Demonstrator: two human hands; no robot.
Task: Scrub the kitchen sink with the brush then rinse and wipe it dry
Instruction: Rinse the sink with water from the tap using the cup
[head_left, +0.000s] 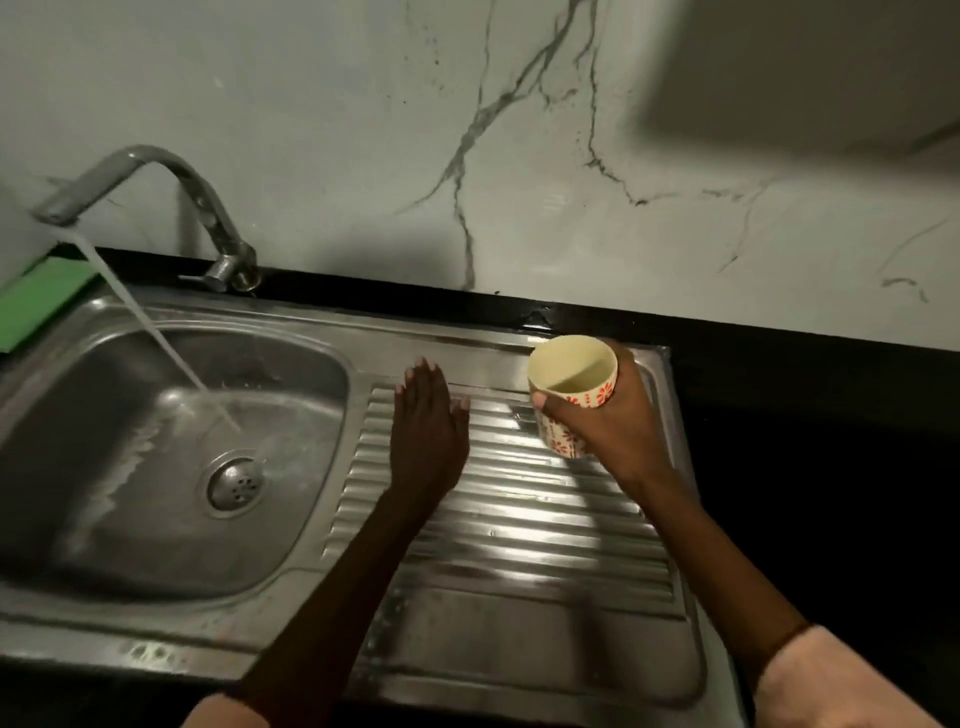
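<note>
A stainless steel kitchen sink (130, 582) fills the near left of the scene, its rectangular basin on the left and a ribbed steel drainboard (519, 530) on the right. A curved chrome tap (171, 176) stands at the far edge of the sink, its spout reaching left, and a stream of water (156, 338) falls slantwise from it into the basin, landing just beyond the round metal drain strainer (235, 486). Water spreads across the basin floor around the strainer.

The left hand (423, 431) lies flat on the far left part of the drainboard, palm down, fingers straight and close together, holding nothing. The right hand (608, 415) is above the far right part of the drainboard, its fingers and thumb curled round a cream ceramic cup with red flower prints (571, 384); the cup is tilted, its open mouth turned up and toward the camera. Whether the cup touches the drainboard cannot be told.

A flat green rectangular item (41, 306) sits at the far left corner beside the sink rim. A black countertop (779, 364) runs behind and to the right of the sink, below a white marble-patterned wall (363, 130). A pink sleeve (831, 680) covers the right forearm at the near right
</note>
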